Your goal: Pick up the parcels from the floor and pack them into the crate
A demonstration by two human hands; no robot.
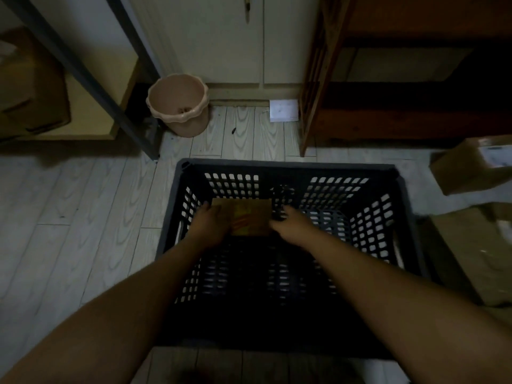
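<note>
**Parcel going down in the crate's far-left corner**

The step in hand looks like the placing of a parcel. Both arms reach down into the black crate (291, 164), which stands on the floor with its near edge close to the person. A flat brown parcel (250, 217) with a yellow and red mark on top sits low against the crate's far wall, towards its far-left corner. Whether it already rests on the crate's bottom or hangs just above it is lost in the dim light.

The left hand (211, 223) lies over the parcel's left side, palm on top and fingers bent round the left edge as far as can be seen — a holding grip, not a flat press. The right hand (288, 220) is against the parcel's right edge, with the thumb at the near-right corner. I cannot tell whether its fingers curl round the edge or only steady it.

The next move probably calls for setting the parcel flat, snug to the far wall, then letting go and lifting both hands clear of the crate's rim. More remains to be packed: a cardboard box (471, 169) sits just beyond the crate's far-right corner, and a larger box (476, 261) lies along its right side — both outside the crate.
</note>
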